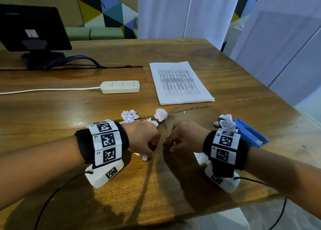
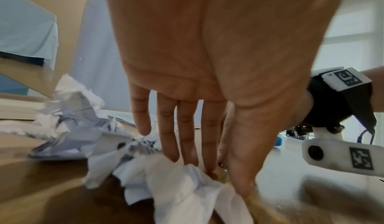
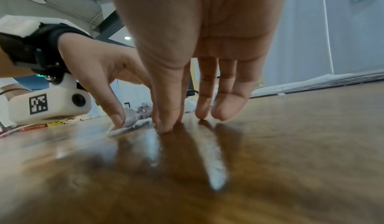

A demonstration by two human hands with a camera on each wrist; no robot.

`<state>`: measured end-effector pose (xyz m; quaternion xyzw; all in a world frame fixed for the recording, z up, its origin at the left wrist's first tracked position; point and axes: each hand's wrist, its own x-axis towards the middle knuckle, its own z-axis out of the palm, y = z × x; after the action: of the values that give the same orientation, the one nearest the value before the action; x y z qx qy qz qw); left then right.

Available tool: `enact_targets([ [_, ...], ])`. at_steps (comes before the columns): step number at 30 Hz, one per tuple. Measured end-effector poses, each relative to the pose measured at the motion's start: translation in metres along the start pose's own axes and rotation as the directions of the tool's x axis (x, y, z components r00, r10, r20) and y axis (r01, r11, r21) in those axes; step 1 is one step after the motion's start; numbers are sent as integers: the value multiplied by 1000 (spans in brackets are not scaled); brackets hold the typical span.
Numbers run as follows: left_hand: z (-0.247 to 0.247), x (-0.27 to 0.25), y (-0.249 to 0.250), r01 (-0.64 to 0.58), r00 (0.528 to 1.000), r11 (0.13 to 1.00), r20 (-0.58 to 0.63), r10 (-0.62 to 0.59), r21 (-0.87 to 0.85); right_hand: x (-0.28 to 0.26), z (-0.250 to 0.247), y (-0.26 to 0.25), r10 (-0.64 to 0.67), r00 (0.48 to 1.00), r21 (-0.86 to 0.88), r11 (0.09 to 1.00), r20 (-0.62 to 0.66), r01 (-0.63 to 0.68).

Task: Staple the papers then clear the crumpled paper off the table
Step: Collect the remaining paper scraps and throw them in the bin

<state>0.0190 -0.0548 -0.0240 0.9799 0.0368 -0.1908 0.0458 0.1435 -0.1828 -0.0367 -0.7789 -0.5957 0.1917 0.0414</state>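
My left hand [image 1: 152, 149] reaches down to the table just left of centre. Its thumb and fingers pinch a small crumpled paper [image 2: 187, 188] lying on the wood; a white bit of it [image 1: 145, 157] shows under the palm. My right hand [image 1: 171, 143] stands beside it with straight fingertips [image 3: 164, 127] touching bare wood and holds nothing. Other paper balls lie behind the left hand [image 1: 129, 116], at centre [image 1: 160, 114], and by the right wrist [image 1: 227, 123]. The blue stapler [image 1: 250, 132] lies right of that wrist. The stack of printed papers [image 1: 180, 82] lies further back.
A white power strip [image 1: 120, 86] with its cord lies left of the paper stack. A black monitor [image 1: 33, 28] and dark cables stand at the back left. The wooden table's right edge [image 1: 286, 108] runs close to the stapler. Tiny paper scraps [image 1: 184, 112] dot the centre.
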Motion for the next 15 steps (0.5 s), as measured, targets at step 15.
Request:
enact_targets([
  [15, 3, 30, 11, 47, 996, 990, -74, -57, -136, 8, 0, 2, 91, 996, 143, 986, -12, -89],
])
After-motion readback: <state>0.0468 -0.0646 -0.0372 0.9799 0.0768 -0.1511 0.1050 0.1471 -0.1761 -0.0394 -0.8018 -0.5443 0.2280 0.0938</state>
